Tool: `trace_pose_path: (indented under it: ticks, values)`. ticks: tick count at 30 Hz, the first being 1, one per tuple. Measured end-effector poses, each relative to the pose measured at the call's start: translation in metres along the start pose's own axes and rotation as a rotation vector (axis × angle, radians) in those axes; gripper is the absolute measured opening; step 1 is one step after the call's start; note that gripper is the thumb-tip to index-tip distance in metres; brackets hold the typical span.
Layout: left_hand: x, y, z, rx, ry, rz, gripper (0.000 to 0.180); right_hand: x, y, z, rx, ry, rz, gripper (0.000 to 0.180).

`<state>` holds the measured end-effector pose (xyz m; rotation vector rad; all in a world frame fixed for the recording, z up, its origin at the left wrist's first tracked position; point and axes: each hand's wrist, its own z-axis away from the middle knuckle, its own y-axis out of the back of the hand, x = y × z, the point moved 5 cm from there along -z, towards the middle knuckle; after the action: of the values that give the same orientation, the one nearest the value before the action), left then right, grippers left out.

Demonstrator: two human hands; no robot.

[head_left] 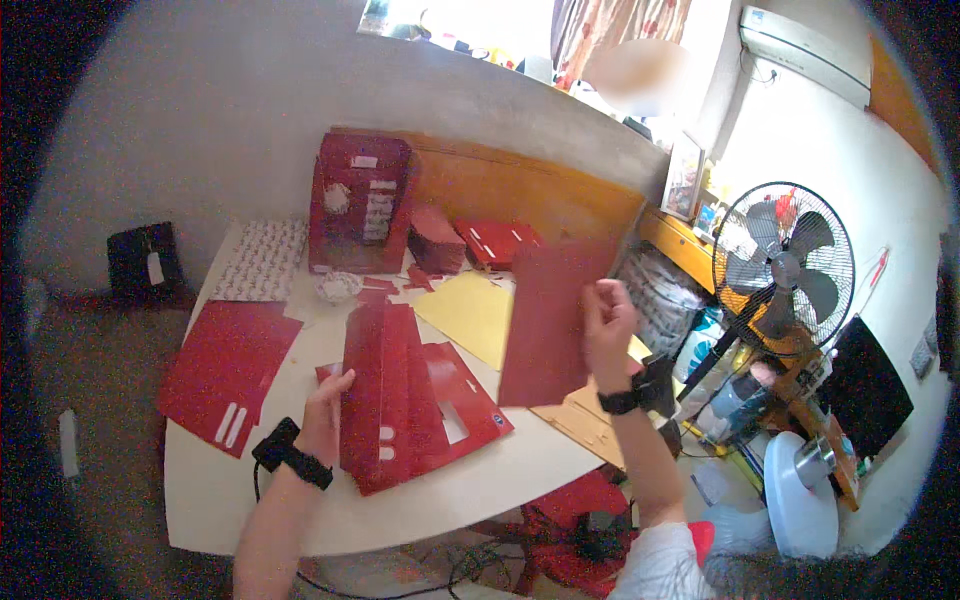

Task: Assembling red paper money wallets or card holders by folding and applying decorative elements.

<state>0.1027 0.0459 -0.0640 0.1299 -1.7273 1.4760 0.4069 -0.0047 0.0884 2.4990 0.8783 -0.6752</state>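
Observation:
My left hand (322,412) grips the left edge of a long, creased red cardboard piece (384,380), its thumb lying on top. Under that piece rests a flat red cardboard blank (470,405) with a pale cut-out. My right hand (609,325), fingers pinched together, holds up a plain dark red card sheet (548,325) by its right edge, above the table. Flat red blanks (230,365) with white slots lie at the table's left. Behind my hands is a yellow sheet (468,312).
The white table (300,520) carries an upright red box (362,200), a stack of dark red cards (436,238), a patterned sticker sheet (262,258) and a small white bowl (338,287). A standing fan (785,268) and a red stool (575,530) are at the right.

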Motion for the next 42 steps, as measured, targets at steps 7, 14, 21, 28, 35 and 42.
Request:
trace_pose_path:
  ticks: [7,14,21,28,35,42]
  values:
    - [0.001,0.005,-0.006,-0.09,-0.141,-0.068,0.041,-0.018,-0.092,0.055,-0.163,-0.172,-0.264,0.016]
    - [0.002,-0.023,-0.001,-0.151,-0.281,-0.252,0.037,-0.024,-0.126,0.064,-0.193,-0.156,-0.416,0.018]
    - [0.011,-0.02,0.0,0.067,-0.647,-0.638,0.044,-0.035,-0.158,0.085,-0.376,-0.234,-0.468,0.023]
    - [0.013,-0.022,-0.001,0.039,-0.803,-0.637,0.05,-0.055,-0.151,0.097,-0.424,0.047,-0.256,0.045]
    - [-0.022,-0.054,0.016,-0.043,-0.674,-0.694,0.042,-0.042,-0.102,0.13,-0.582,-0.285,-0.695,0.072]
    - [-0.022,-0.061,0.03,-0.181,-0.633,-1.115,0.042,-0.022,-0.063,0.147,-0.523,-0.566,-0.69,0.046]
